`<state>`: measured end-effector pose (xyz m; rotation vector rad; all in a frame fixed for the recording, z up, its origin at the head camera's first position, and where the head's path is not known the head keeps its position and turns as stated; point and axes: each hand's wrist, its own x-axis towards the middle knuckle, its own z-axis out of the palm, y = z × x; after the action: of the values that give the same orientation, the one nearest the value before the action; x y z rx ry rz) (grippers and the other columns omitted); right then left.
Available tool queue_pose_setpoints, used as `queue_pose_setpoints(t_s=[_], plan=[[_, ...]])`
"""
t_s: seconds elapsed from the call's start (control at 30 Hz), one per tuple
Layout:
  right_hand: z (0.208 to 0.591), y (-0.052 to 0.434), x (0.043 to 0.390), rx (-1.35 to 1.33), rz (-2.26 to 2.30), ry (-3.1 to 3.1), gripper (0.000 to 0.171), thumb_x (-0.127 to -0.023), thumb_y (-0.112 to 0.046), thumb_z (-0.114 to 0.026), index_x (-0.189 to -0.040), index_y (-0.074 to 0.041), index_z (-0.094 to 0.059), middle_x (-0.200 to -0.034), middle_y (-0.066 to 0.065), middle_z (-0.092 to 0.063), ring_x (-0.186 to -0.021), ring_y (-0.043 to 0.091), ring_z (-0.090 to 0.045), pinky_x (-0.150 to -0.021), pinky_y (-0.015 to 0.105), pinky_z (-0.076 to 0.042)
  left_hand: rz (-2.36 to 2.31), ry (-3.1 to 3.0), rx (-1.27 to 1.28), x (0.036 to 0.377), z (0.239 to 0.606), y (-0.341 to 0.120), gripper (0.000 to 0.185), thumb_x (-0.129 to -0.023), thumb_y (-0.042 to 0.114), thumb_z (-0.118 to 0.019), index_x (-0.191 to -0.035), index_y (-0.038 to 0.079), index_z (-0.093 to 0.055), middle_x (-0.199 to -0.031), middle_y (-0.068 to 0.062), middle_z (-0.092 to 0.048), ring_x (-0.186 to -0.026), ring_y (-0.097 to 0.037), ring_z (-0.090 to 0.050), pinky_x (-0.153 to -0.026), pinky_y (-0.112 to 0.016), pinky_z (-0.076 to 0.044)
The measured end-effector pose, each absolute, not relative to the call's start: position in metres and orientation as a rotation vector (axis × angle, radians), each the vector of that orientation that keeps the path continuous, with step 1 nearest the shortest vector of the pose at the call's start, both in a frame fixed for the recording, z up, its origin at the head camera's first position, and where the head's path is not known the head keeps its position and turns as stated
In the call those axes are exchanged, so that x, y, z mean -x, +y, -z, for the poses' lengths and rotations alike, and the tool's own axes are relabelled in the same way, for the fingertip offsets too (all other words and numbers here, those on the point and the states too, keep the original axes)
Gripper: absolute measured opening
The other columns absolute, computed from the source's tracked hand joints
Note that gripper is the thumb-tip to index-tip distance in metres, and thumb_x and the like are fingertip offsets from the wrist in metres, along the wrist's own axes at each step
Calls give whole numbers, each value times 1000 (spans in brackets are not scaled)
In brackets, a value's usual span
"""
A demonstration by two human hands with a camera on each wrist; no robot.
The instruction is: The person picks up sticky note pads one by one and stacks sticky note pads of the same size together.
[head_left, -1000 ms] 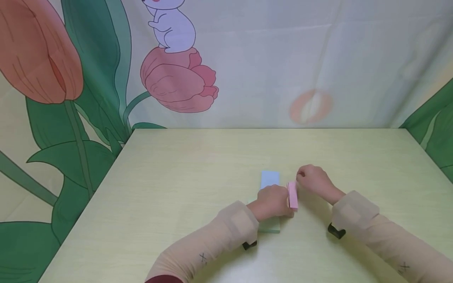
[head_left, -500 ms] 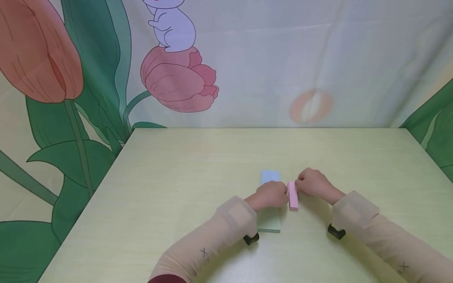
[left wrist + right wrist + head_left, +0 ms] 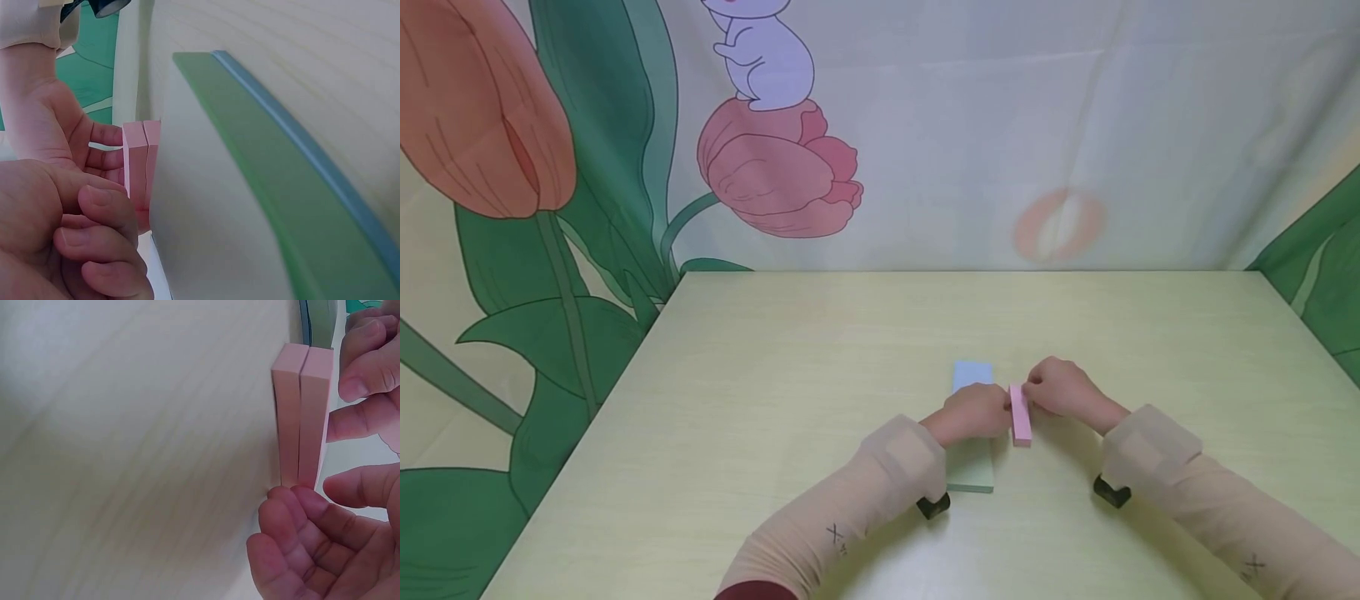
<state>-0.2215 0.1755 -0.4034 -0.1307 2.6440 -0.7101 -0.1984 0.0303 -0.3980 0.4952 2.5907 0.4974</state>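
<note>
the pink sticky-note pads (image 3: 1019,413) stand on their long edge on the pale yellow-green table (image 3: 775,375), two thin pads pressed side by side, a little right of the table's middle and close to the near edge. the left hand (image 3: 976,414) meets them from the left and the right hand (image 3: 1058,388) from the right, so the pads sit between both hands. in the right wrist view the fingertips (image 3: 294,506) of the right hand touch the near end of the pink pads (image 3: 302,412), with the fingers bent and close together, and the fingers (image 3: 369,362) of the left hand lie curled against the other face. in the left wrist view the left hand's fingers (image 3: 103,219) are curled beside the pink pads (image 3: 140,162), but i cannot tell if they really pinch them. just left of the pads, partly under the left hand, a green pad (image 3: 972,475) and a blue pad (image 3: 972,374) lie flat on the table, touching each other end to end. behind the table hangs a backdrop (image 3: 775,167) with painted tulips.
</note>
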Motion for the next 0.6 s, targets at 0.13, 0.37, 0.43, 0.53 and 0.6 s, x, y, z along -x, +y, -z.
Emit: queue_pose_setpoints(t_s=[0.13, 0.37, 0.43, 0.53, 0.6], plan=[[403, 176, 221, 120, 697, 2640, 23, -82, -14, -46, -69, -3, -61, -48, -2, -42, -46, 10, -38, -46, 21, -32, -525, 2572, -484, 198, 398, 30, 31, -89, 24, -45, -60, 15, -41, -51, 3, -37, -45, -10, -33, -42, -20, -25], [404, 175, 219, 136, 676, 2639, 27, -82, -15, -47, -58, -6, -57, -45, -3, -41, -43, 9, -39, -43, 20, -30, -499, 2599, -535, 197, 398, 30, 29, -89, 29, -47, -63, 15, -44, -53, 4, -38, -49, -10, -36, -44, -21, -27], [404, 175, 219, 136, 685, 2633, 28, -82, -15, -47, -58, -6, -57, -46, -3, -43, -43, 9, -40, -43, 20, -31, -492, 2610, -565, 196, 399, 29, 28, -88, 30, -48, -64, 16, -44, -54, 4, -38, -50, -10, -36, -45, -21, -27], [404, 174, 218, 135, 695, 2628, 27, -83, -15, -47, -59, -6, -57, -46, -3, -44, -44, 9, -41, -43, 20, -32, -491, 2616, -599, 195, 399, 29, 28, -88, 30, -48, -64, 16, -44, -54, 4, -37, -51, -10, -37, -45, -20, -27], [405, 174, 218, 134, 698, 2623, 28, -83, -15, -47, -58, -6, -57, -47, -3, -44, -44, 9, -41, -43, 20, -32, -491, 2619, -618, 195, 399, 29, 29, -88, 30, -49, -63, 16, -42, -54, 4, -37, -51, -10, -37, -45, -20, -27]])
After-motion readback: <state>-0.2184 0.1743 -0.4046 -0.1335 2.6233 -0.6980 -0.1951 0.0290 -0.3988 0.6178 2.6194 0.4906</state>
